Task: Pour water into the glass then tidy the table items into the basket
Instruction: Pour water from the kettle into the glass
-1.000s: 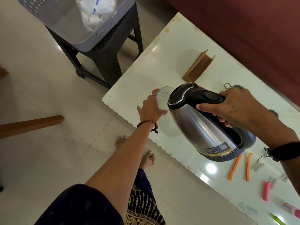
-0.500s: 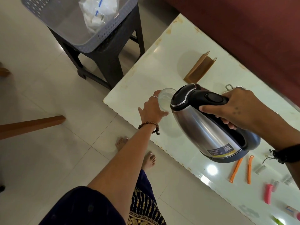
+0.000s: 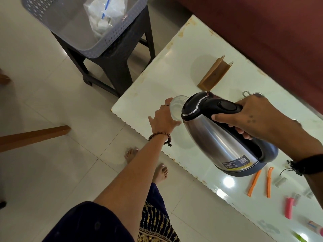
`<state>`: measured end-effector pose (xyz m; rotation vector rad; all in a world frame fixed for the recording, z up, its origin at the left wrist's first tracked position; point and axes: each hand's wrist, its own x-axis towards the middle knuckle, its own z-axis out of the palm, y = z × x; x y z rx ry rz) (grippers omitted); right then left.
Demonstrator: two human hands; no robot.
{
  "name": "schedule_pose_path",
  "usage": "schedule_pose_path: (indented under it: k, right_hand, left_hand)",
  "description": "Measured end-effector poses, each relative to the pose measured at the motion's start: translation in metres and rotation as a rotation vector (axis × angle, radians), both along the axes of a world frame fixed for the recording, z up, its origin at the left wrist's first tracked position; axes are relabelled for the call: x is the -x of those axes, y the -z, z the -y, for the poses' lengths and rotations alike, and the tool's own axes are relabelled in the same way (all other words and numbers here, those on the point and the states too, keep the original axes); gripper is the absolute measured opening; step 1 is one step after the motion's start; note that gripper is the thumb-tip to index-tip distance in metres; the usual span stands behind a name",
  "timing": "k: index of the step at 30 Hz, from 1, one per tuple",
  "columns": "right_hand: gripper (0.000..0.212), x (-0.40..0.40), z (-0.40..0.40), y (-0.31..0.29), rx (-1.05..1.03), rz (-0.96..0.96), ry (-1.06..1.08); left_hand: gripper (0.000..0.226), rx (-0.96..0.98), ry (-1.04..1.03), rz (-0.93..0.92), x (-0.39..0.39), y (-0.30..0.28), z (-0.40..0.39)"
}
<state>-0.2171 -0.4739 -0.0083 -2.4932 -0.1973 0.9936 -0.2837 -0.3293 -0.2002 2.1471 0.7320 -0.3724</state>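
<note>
My right hand (image 3: 257,117) grips the black handle of a steel kettle (image 3: 218,142), tipped with its spout end against a clear glass (image 3: 177,106). My left hand (image 3: 162,119) is wrapped around the glass, which stands near the table's left corner; the kettle's lid hides part of its rim. The white table (image 3: 174,70) also carries two orange strips (image 3: 254,183), a pink item (image 3: 289,207) and small clear pieces at the right. A grey perforated basket (image 3: 108,41) holding a clear plastic bag (image 3: 104,16) rests on a dark stool (image 3: 118,70) left of the table.
A brown wooden holder (image 3: 215,74) stands at the table's far side, and a metal item (image 3: 248,94) peeks out behind my right hand. A dark red sofa (image 3: 262,32) runs along the far edge. A wooden beam (image 3: 33,137) lies on the tiled floor at left.
Both hands, the kettle and the glass keep nearly the same pose; the view has shifted slightly, so everything sits a little lower and to the right.
</note>
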Motion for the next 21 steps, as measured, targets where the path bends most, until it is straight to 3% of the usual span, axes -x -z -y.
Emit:
schedule_pose_path:
  k: [21]
  right_hand:
    - [0.035,-0.0004,0.0003,0.0007,-0.003,-0.004,0.003]
  left_hand:
    - [0.075,0.005,-0.01,0.0,-0.0007,0.0006,0.0006]
